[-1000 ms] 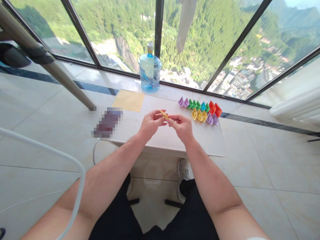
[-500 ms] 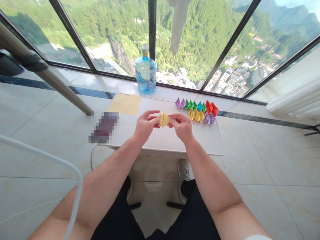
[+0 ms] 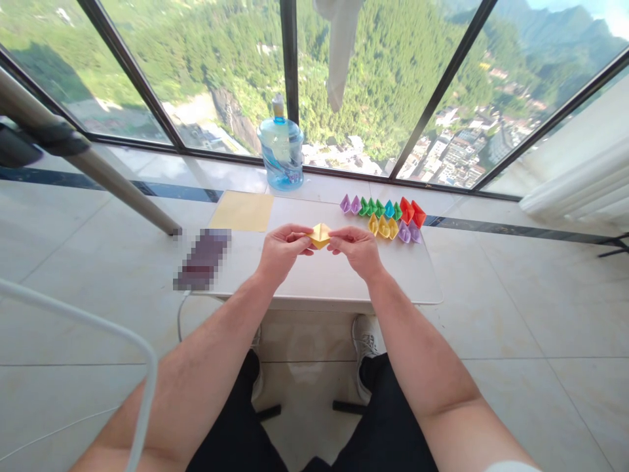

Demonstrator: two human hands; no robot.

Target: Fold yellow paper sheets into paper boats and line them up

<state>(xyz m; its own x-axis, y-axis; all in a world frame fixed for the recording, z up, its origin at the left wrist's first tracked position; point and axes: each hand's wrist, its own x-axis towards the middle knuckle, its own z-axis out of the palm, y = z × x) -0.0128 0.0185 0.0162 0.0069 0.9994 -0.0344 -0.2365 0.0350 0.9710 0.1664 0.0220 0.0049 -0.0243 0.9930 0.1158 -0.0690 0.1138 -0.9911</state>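
Between my two hands is a small yellow paper boat (image 3: 321, 235), with a peak in its middle and pointed ends to either side. My left hand (image 3: 284, 249) pinches its left end between thumb and fingers. At the opposite end, my right hand (image 3: 354, 248) grips it the same way. The boat is held above the white table (image 3: 324, 278). To the right of my hands stand several folded paper boats in two rows, among them yellow boats (image 3: 383, 226), green boats (image 3: 372, 207) and red boats (image 3: 412, 211).
A sheet of yellow paper (image 3: 244, 211) lies at the table's back left. Near the left edge is a pixelated dark object (image 3: 202, 259) with a cable. A blue water jug (image 3: 281, 152) stands by the window behind the table. A metal pole (image 3: 128, 187) slants down at left.
The yellow paper has changed from a diamond with an upright centre crease to a wider boat shape with its ends drawn outward. Both hands still hold it; the view has shifted slightly.
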